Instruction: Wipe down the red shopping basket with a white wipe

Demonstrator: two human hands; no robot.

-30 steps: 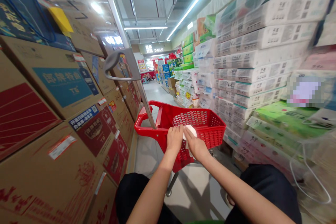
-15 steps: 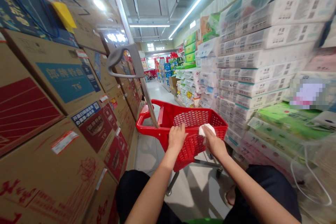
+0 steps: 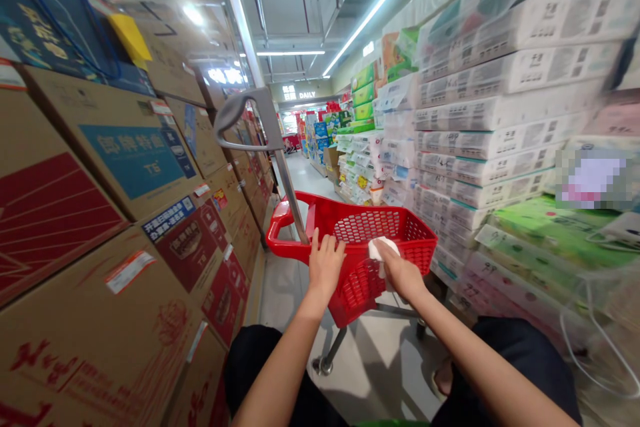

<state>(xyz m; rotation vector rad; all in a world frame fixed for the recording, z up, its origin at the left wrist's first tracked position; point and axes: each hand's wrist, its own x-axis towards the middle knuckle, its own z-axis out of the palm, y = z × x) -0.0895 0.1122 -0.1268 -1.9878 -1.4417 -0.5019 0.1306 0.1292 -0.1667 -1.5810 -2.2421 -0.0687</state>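
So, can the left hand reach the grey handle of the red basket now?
Probably yes: the left hand rests on the red basket rim beside the pole, with open air up to the grey handle.

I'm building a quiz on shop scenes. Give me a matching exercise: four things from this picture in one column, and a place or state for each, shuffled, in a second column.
1. left hand
2. right hand
3. cardboard boxes
4. grey handle

A. stacked along the aisle's left side
B. holds a white cloth
C. rises above the red basket
D. rests on the basket's near rim

Pairs: 1-D, 2-B, 3-A, 4-C.
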